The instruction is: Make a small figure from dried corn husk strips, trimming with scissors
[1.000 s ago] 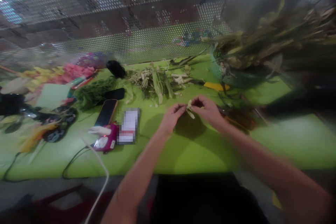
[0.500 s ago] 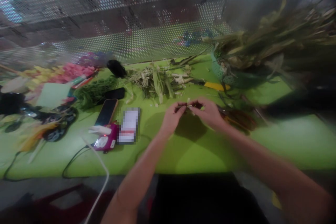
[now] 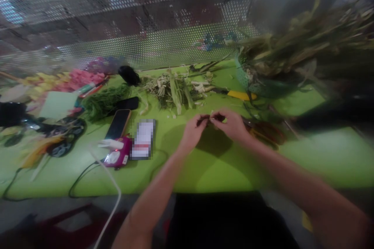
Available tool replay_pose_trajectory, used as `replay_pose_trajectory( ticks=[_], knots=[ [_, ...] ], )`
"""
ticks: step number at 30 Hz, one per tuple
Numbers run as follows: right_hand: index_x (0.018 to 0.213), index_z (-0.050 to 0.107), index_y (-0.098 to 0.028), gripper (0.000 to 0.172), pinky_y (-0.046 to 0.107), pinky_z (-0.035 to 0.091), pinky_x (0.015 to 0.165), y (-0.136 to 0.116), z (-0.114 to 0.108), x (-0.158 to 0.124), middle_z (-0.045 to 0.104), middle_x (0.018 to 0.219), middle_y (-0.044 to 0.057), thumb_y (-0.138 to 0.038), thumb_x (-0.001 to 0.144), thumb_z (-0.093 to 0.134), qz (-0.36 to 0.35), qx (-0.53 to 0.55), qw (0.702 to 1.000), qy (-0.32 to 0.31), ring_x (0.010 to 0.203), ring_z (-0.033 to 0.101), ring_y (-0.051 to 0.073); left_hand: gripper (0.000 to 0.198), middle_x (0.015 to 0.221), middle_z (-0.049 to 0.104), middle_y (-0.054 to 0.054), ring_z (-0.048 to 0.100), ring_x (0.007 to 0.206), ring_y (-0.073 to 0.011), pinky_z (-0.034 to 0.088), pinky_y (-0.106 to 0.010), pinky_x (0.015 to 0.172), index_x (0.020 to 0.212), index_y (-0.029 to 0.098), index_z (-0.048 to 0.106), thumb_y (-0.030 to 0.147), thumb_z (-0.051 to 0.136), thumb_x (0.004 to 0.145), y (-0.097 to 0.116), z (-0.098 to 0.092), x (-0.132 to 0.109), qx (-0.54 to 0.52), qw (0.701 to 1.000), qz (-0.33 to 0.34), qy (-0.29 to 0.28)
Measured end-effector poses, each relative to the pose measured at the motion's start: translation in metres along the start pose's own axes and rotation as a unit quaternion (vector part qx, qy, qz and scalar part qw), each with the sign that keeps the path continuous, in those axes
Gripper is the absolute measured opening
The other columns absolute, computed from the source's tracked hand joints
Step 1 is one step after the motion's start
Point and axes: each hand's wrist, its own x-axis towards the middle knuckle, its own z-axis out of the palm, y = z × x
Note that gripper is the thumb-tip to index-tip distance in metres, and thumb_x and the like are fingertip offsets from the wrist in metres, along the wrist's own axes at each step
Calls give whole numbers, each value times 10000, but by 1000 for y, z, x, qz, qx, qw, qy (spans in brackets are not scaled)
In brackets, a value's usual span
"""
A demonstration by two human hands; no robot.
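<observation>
My left hand (image 3: 195, 128) and my right hand (image 3: 229, 123) meet fingertip to fingertip above the green table. Both are closed in a pinch on a thin pale strip (image 3: 212, 119), perhaps a bit of dry husk; most of it is hidden by the fingers. Just beyond them lies a heap of dry husk and stalk scraps (image 3: 172, 89). A yellow-handled tool (image 3: 241, 95), its dark end toward the heap, rests to the right of it. Beside my right wrist is a dark tool with orange-red handles (image 3: 267, 130), blurred.
A green perforated basket (image 3: 242, 74) overflowing with dry leaves stands at the right. To the left lie a phone (image 3: 119, 122), a blurred-out phone (image 3: 143, 140), a magenta device (image 3: 124, 153) with a white cable, green fibres (image 3: 103, 101) and a glue gun (image 3: 43, 149). A perforated metal panel (image 3: 163, 39) borders the back.
My hands stay nearly in place, with small finger movements. The pale piece that stuck up between the fingertips shows less now.
</observation>
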Motion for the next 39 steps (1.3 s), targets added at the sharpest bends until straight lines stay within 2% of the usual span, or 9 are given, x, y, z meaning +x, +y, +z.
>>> replay_pose_trajectory(
  ticks=[3,8,19,23,29,33,39],
  knots=[
    [834,711,-201,80,263,461,639,1,0,0,702,749,9,-221,833,633,-15,-16,1000,1,665,613,144,195,993,714,-71,621,867,-173,473,-364,887,1043,188,699,232,580,895,0,0,0,11,1000,-3,2],
    [940,740,-219,146,280,489,676,0,-1,-1,743,833,26,-221,858,619,-47,-44,998,15,723,651,163,180,978,717,-67,618,846,-171,480,-357,868,1021,189,705,217,593,884,0,0,0,-2,1000,-6,1],
    [901,748,-225,137,293,501,682,-1,-3,-1,755,863,31,-227,862,617,-69,-82,994,14,754,672,181,186,1032,719,-68,623,886,-172,477,-369,906,1031,198,711,208,597,884,1,0,0,-34,999,-17,-3],
    [874,733,-220,113,290,494,688,0,-3,-2,741,834,20,-230,851,622,-50,-56,997,9,739,658,170,187,1046,719,-71,626,922,-179,472,-390,941,1037,201,708,219,605,882,1,0,-1,-41,999,-20,-2],
    [815,690,-200,79,265,475,636,-3,-1,-1,672,699,-12,-255,831,636,48,49,998,-1,639,603,133,220,1083,720,-86,643,995,-204,466,-437,992,1050,192,692,214,662,834,-3,2,0,-42,999,-7,4],
    [801,686,-202,80,269,462,638,-3,0,-1,665,693,-11,-254,822,629,39,46,998,-5,652,599,140,185,1040,729,-86,653,964,-207,475,-430,967,1000,182,699,182,660,819,-1,2,0,-8,1000,6,19],
    [735,656,-211,137,277,435,637,-1,0,-1,658,665,-13,-276,849,615,22,-13,1000,-1,651,597,151,177,999,733,-67,668,916,-192,494,-396,927,992,187,694,203,666,818,2,5,-1,5,1000,19,10]
  ],
)
